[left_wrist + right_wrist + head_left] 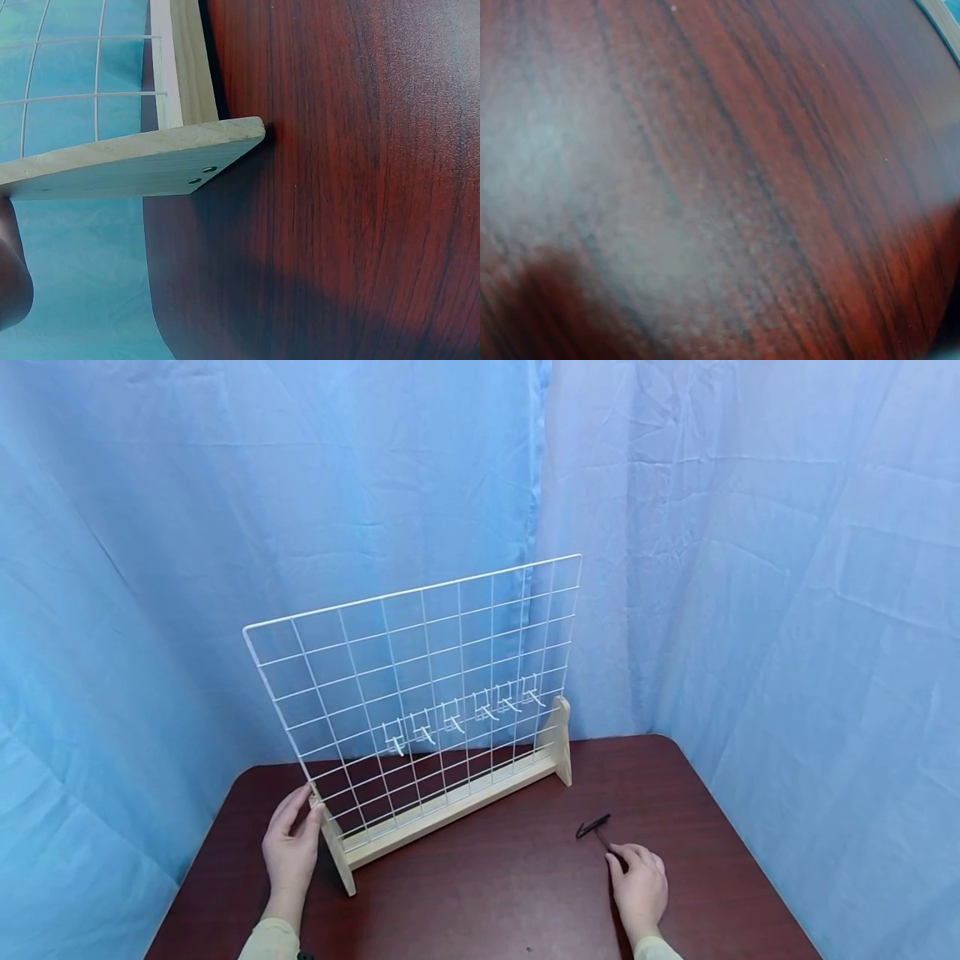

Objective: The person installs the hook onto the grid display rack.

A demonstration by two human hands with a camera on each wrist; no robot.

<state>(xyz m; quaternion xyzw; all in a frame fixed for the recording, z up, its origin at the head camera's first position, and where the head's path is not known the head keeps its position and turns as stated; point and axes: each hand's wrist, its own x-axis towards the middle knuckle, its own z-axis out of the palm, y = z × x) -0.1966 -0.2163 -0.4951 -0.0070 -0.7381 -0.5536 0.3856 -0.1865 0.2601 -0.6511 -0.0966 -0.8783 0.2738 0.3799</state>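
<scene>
A white wire grid rack (442, 635) stands upright in a pale wooden base (457, 806), with several white hooks (453, 724) hanging in a row across its lower part. At the near left end, my left hand (291, 847) pinches the top of the wooden side piece (335, 843) between thumb and fingers. The left wrist view shows that side piece (150, 161) from its outer face, with part of a finger (11, 277) at the left edge. My right hand (639, 887) holds the thin stem of a black hook (594, 825) with a crossbar at its far end. The right wrist view shows neither hand nor hook.
The dark red wood-grain table (495, 893) carries the rack, and its rounded far corner lies behind the right side piece (560, 743). Light blue curtains (420, 468) surround the table at the back and both sides.
</scene>
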